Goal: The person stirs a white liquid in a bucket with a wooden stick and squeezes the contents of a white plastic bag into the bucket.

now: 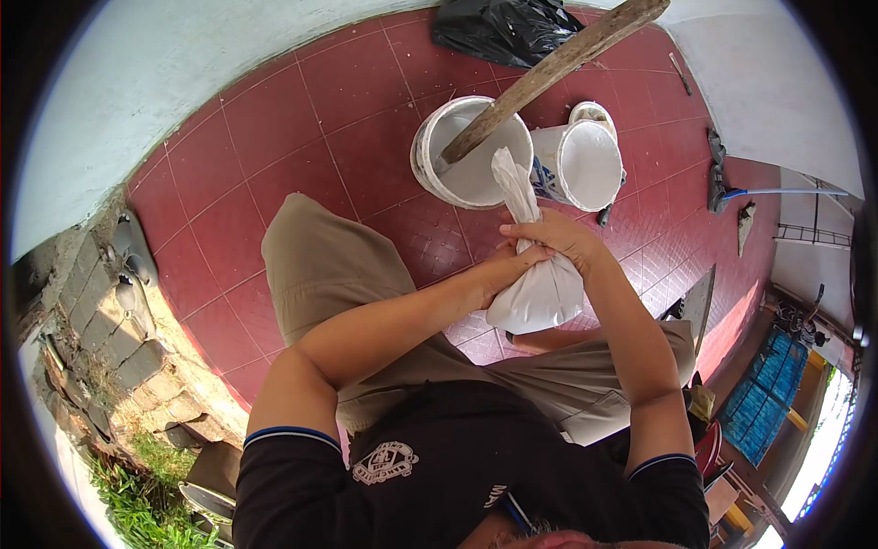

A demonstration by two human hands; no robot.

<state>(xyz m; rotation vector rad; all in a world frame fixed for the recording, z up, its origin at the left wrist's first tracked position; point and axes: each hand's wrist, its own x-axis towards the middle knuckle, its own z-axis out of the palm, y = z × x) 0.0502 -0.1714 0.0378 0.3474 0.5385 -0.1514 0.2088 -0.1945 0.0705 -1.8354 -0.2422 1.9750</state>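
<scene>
A white plastic bag (540,297), full and bulging, hangs between my knees with its neck twisted upward. My right hand (560,235) grips the twisted neck. My left hand (510,265) presses against the bag's upper side just below that grip. Beyond the bag stands a white bucket (430,151) with white contents, and a long wooden stick (558,64) leans out of it toward the upper right. A second white bucket (590,165) lies tilted beside the first, its open mouth facing me.
A black plastic bag (498,27) lies on the red tiled floor (274,119) by the white wall. A rough stone edge (110,311) and grass (137,503) border the left. Tools lie on the floor at right, near a blue mat (768,403).
</scene>
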